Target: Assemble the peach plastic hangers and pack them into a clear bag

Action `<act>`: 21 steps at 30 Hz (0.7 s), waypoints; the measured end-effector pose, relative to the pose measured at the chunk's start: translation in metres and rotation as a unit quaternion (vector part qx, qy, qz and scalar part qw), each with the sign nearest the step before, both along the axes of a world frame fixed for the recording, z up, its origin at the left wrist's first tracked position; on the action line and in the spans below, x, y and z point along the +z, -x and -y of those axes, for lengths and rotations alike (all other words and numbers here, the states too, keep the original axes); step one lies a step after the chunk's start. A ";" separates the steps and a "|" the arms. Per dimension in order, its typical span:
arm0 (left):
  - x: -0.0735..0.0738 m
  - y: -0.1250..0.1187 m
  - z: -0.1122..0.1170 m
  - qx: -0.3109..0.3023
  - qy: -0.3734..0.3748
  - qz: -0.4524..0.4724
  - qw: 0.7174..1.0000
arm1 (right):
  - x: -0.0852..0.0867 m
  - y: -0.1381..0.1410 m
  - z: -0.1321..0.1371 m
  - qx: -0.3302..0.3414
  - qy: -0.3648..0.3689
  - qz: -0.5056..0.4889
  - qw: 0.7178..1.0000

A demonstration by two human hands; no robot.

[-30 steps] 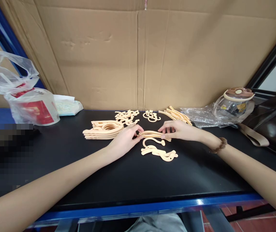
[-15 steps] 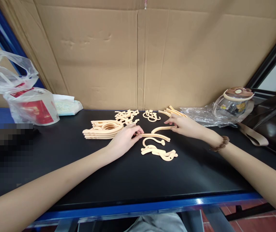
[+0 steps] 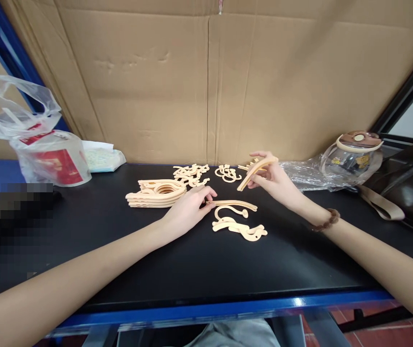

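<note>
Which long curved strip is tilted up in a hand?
The slanted strip in the right hand; the low strip, its end at the left hand, lies along the table, and the piled strips sit partly hidden behind.

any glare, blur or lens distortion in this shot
Head view: a bright glint on the blue table edge; head view: a pixelated patch at left; head view: blue post leans outward, suggesting wide-angle stretch; head view: right hand and its curved strip show no strong smear.
</note>
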State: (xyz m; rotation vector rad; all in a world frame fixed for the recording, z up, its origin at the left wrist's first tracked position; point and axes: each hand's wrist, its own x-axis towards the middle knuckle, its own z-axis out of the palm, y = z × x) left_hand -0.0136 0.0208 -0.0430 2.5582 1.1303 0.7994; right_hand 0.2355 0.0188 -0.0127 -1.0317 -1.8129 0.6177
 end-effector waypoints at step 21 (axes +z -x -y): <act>0.003 -0.018 -0.014 -0.016 -0.067 -0.084 0.994 | -0.006 -0.019 -0.013 0.124 0.081 0.216 0.965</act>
